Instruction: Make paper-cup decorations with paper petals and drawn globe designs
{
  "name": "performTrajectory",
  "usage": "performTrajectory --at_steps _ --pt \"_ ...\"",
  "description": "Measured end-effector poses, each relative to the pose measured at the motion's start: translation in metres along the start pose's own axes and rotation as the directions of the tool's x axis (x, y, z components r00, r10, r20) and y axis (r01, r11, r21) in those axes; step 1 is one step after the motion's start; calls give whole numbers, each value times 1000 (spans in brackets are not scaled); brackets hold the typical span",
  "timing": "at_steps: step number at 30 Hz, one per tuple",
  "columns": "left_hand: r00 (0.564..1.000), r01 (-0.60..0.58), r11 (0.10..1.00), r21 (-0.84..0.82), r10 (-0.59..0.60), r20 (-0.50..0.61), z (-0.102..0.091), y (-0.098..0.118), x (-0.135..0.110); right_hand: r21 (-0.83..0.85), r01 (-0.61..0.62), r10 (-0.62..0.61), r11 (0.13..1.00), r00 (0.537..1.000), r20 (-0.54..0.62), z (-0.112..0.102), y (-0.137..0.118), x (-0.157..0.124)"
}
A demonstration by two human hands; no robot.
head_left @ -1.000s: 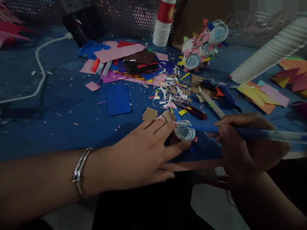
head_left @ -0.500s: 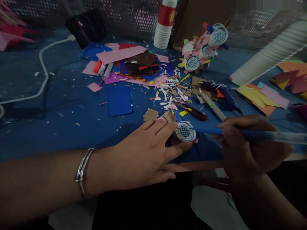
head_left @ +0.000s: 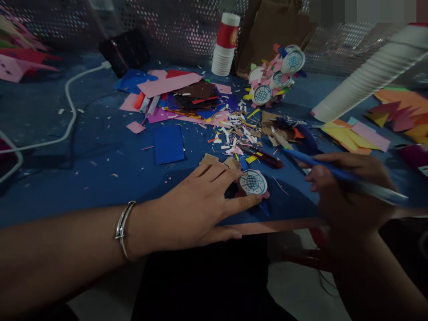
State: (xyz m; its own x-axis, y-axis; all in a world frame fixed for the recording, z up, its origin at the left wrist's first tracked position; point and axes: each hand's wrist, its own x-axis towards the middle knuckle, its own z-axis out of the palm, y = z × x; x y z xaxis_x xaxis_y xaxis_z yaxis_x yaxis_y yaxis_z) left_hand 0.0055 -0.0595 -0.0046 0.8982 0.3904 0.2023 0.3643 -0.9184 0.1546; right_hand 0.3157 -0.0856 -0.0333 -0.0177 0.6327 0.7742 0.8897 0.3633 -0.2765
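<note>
My left hand (head_left: 197, 205) lies flat at the table's front edge, fingers stretched out and apart. Two of its fingers touch the rim of a round white paper disc (head_left: 253, 182) drawn with a blue grid and ring pattern. Under the fingertips are torn brown cardboard pieces (head_left: 210, 159), partly covered; pink paper and a blue point show below the disc. To the right, my right hand (head_left: 351, 191) is closed round a blue pen (head_left: 329, 167). Its tip points left and is apart from the disc.
A paper-cup model with similar discs (head_left: 276, 78) stands behind. Paper scraps (head_left: 240, 129), a dark red cutter (head_left: 267, 158) and a blue paper sheet (head_left: 169, 144) lie ahead. Stacked cups (head_left: 223, 47), a long leaning cup stack (head_left: 368, 73) and a white cable (head_left: 68, 104) surround them.
My right hand has lifted the blue pen's tip off the disc and moved it up and right. My left hand stays on the piece; the view has shifted slightly.
</note>
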Motion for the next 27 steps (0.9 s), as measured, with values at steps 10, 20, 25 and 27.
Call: performTrajectory --at_steps 10,20,25,27 --pt "997 21 1000 -3 -21 -71 1 2 -3 -175 392 -296 903 865 406 -5 29 25" --pt "983 37 999 -31 -42 -177 0 -2 -3 -29 250 -223 968 906 359 -4 -21 22" --pt "955 149 987 -66 -161 -248 -3 -5 -3 243 238 -327 941 826 459 10 -32 28" --pt "923 204 970 -129 -235 -306 -4 -8 -2 285 238 -354 929 797 490 15 -32 29"
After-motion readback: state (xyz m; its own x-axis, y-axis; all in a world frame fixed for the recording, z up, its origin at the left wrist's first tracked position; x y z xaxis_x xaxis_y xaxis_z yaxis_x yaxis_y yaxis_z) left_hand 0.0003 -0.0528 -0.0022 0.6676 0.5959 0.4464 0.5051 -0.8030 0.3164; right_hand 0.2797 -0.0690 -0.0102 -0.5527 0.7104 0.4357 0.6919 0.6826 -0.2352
